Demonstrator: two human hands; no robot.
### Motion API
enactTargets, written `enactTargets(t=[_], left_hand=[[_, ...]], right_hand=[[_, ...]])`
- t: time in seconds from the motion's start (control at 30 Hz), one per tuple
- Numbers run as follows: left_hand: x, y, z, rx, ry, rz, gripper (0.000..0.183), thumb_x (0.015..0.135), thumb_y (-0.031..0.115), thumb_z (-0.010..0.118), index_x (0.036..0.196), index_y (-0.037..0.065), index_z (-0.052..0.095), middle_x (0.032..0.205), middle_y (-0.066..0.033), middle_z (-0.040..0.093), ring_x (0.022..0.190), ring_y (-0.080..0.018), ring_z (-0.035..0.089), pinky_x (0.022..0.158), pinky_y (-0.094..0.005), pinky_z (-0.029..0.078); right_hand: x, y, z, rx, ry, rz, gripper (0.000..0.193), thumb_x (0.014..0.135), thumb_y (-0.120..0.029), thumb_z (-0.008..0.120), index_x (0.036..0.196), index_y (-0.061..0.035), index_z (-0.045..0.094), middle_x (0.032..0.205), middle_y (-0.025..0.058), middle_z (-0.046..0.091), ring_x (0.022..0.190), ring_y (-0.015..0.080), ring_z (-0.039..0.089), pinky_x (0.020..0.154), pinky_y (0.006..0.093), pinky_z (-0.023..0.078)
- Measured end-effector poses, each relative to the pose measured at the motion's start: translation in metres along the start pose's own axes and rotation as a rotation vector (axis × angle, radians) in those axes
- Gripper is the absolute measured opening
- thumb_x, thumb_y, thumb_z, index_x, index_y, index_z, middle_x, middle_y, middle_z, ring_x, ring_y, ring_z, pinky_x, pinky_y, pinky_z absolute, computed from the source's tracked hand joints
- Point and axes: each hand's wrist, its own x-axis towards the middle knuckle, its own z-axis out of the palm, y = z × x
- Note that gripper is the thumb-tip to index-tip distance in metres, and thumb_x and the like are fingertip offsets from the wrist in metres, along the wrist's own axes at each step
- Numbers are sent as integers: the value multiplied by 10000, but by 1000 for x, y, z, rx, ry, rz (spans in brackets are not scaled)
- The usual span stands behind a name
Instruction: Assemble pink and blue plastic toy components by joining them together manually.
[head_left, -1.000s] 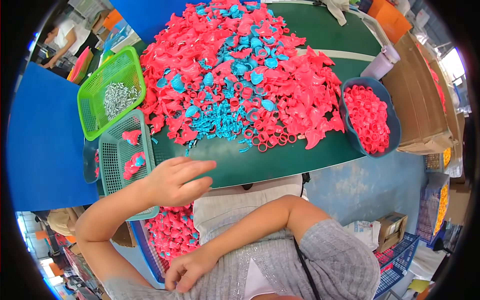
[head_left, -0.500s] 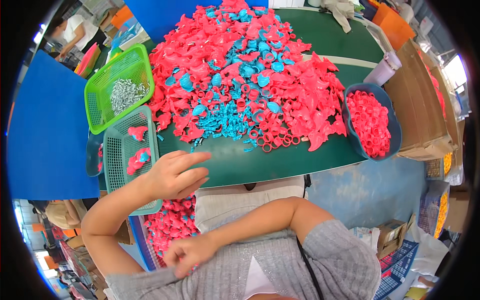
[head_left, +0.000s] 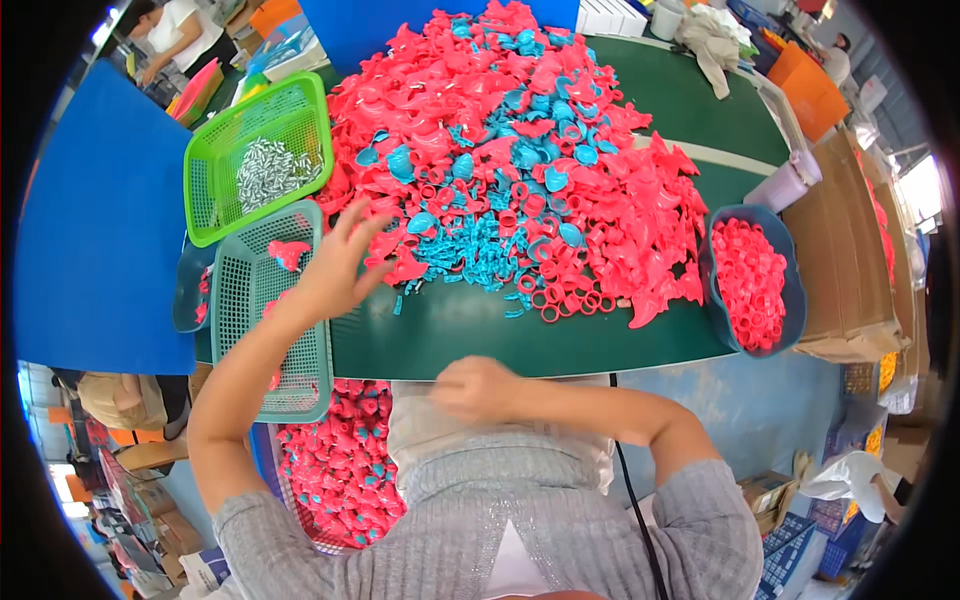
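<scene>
My left hand (head_left: 340, 268) reaches over the teal basket's right edge to the near left of a big heap of pink plastic parts (head_left: 640, 235). Its fingers are spread and nothing shows between them. Small blue plastic pieces (head_left: 470, 250) lie in the heap's near part. My right hand (head_left: 475, 390) is curled closed at the table's front edge, a little blurred; what it holds, if anything, is hidden. The teal basket (head_left: 322, 350) contains a few pink assembled pieces (head_left: 288, 253), partly covered by my left forearm.
A green basket (head_left: 318, 95) of small silvery cylinders (head_left: 270, 172) stands at the far left. To the right are a dark bowl (head_left: 790, 310) of pink rings, a lilac bottle (head_left: 785, 183) and a cardboard box (head_left: 845, 250). Below the table, a crate holds many pink-and-blue pieces (head_left: 345, 465).
My left hand has moved forward to the heap and its fingers have spread. My right hand has risen from above the crate to the table's front edge, still curled. The view has shifted slightly.
</scene>
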Motion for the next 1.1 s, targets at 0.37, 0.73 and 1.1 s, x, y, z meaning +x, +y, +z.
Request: enactTargets(t=[0.37, 0.73, 1.1], left_hand=[[188, -74, 52, 200, 211, -162, 483, 796, 295, 683, 1199, 74, 536, 1219, -181, 520, 1073, -361, 560, 845, -452, 497], [128, -64, 55, 138, 255, 33, 136, 822, 116, 658, 940, 56, 625, 984, -106, 589, 818, -294, 625, 668, -368, 526], [78, -33, 52, -982, 156, -763, 167, 865, 132, 672, 966, -2, 674, 911, -89, 655, 783, -151, 640, 672, -287, 517]], right_hand=[[-19, 57, -31, -332, 337, 67, 142, 720, -114, 735, 736, -84, 597, 586, 14, 470, 508, 175, 502, 467, 311, 379], [-19, 64, -37, -235, 332, 158, 120, 722, -82, 734, 781, -56, 632, 604, 16, 522, 512, 172, 519, 471, 302, 380], [4, 62, -45, -48, 409, 260, 112, 714, -48, 737, 786, -34, 652, 671, 62, 604, 566, 211, 592, 490, 312, 445]])
